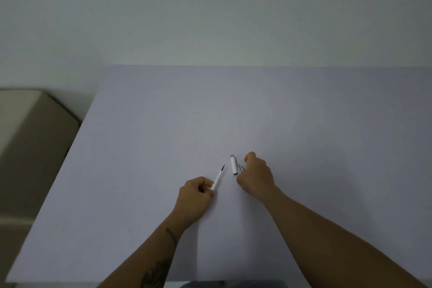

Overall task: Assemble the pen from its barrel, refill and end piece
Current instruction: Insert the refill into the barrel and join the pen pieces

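Observation:
My left hand pinches the lower end of a thin white barrel with the dark refill tip sticking out of its far end, pointing up and right. A short white cap piece with a grey end lies on the table just right of that tip. Beside it lies a small silver pointed end piece, and the fingers of my right hand curl at it; whether they grip it is unclear.
The pale lilac table reaches to a plain white wall behind. Off its left edge stands a beige cardboard box. Both forearms come in from the bottom of the view.

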The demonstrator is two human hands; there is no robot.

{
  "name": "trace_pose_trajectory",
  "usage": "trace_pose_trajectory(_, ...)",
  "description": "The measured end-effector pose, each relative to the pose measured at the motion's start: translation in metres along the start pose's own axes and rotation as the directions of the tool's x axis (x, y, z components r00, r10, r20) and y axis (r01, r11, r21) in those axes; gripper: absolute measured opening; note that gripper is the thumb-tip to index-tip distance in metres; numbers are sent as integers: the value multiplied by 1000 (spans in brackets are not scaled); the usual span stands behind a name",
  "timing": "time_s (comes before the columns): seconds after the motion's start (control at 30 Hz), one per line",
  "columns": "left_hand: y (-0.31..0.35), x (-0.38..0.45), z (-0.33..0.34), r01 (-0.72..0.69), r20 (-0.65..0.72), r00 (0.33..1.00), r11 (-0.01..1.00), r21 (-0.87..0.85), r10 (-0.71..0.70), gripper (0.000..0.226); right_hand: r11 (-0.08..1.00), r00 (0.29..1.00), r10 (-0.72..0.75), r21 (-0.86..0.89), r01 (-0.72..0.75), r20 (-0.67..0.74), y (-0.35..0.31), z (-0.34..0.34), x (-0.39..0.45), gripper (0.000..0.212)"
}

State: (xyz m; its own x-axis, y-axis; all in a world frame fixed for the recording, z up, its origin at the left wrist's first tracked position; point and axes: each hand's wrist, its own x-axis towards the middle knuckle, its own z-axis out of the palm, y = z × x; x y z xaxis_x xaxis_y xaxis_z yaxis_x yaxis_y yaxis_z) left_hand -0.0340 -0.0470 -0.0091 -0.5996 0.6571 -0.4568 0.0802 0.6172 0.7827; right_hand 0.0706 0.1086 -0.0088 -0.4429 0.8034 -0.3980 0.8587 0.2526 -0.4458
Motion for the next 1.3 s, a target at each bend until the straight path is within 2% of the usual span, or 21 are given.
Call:
trace_pose_trajectory(0.1,2,1,-2,-9,-11,1000,1000,5,9,14,998,1000,20,63,-19,-19,-2,-7,-3,27)
trace_pose_trajectory(0.17,5,4,-3,-18,-21,1000,1000,14,19,15,973,998,36,230,-22,-55,-7,-15,-4,16)
trace_pose_trajectory(0.27,10,5,-4,-21,-22,1000,1000,22,21,17,849,997,65,526,-38,-33,-18,-29,-8,17)
trace_pose_trajectory(0.4,14,6,-3,-47,-26,998,998,49,48,17,765,997,49,644,-3,-53,-27,-41,-12,20)
trace_pose_trajectory(0.7,16,-1,-3,-93,-33,995,993,76,96,18,767,1000,-5,642,7,-4,-26,-32,-25,17)
trace_pose_trajectory(0.97,22,-4,-6,-164,-42,985,986,42,166,21,814,986,-69,579,-31,150,-25,-28,-36,9)
trace_pose_trajectory(1.1,27,-5,-7,-208,-64,975,977,47,211,21,819,984,-85,574,-20,155,-25,-34,-36,13)
trace_pose_trajectory(1.3,27,-8,-7,-245,-76,965,966,88,252,21,891,969,-146,453,41,201,-22,-44,-34,21)
